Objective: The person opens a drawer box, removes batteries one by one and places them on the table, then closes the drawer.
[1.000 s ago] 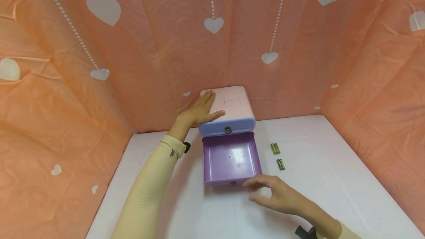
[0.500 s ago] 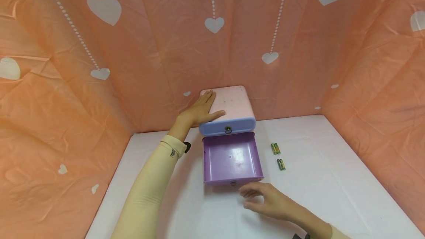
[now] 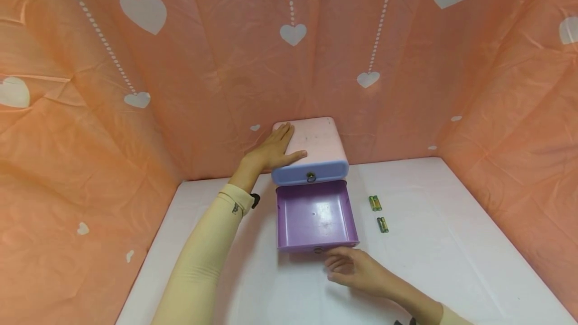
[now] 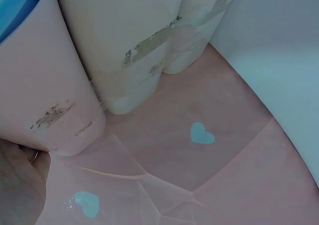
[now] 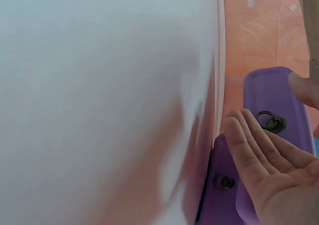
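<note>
1. Taking the cabinet (image 3: 316, 139) as landmark: the purple drawer (image 3: 311, 224) juts from its front, below the blue upper front (image 3: 293, 173). The drawer's back edge lies close to the cabinet, so little of it seems to be held inside; best keep it level and avoid drawing it much further.

2. Steady the cabinet first. The left hand (image 3: 271, 149) lies palm-down on its top, toward the left edge, fingers straight and thumb spread wide. It presses or rests there and grips nothing, which seems a good brace against sliding or tipping.

3. Work the drawer at the middle of its front, near the ring pull (image 3: 318, 251); force at one corner could skew it in the cabinet and make it jam.

4. The right hand (image 3: 356, 270) is at the drawer front, the side farthest from the cabinet. Its fingers are relaxed, loosely bent, with a gap to the thumb, and it has hold of nothing. The fingertips are just beside the ring; whether they touch it I cannot tell.

5. Keep the right forearm away from the two battery pairs, the farther pair (image 3: 375, 203) and the nearer pair (image 3: 382, 224), which lie on the table (image 3: 442, 234) in front of the cabinet and to its right.
</note>
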Demonstrator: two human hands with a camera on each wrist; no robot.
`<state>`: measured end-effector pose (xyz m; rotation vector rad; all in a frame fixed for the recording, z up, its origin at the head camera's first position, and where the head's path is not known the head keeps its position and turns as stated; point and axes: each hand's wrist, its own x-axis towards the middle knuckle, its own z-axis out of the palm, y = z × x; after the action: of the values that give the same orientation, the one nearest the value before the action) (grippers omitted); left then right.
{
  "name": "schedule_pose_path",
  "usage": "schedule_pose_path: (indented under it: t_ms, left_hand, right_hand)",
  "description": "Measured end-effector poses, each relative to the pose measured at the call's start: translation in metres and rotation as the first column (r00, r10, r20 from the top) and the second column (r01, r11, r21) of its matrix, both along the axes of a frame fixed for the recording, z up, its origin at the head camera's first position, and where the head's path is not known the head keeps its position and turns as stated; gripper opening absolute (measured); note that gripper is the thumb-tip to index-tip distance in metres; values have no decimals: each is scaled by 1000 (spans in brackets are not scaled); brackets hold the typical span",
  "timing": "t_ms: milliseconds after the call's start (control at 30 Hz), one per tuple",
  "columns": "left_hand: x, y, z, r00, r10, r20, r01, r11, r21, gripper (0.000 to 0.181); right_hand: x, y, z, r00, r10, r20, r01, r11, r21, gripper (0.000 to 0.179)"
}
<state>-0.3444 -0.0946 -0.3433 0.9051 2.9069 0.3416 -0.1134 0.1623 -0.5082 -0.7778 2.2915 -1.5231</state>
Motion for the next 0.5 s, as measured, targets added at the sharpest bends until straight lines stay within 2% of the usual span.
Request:
schedule_pose_path:
  t_ms: [267,500]
  left_hand:
    - [0,0,0,1000,0,3,0,1000,6,104]
    - [-1,0,-1,1000,2,2,-2,1000,-2,106]
  right_hand:
    - [0,-4,-1,997,15,81,-7,995,-98,45]
    - [2,-10,-6,990,4,144,18,988,-151,44]
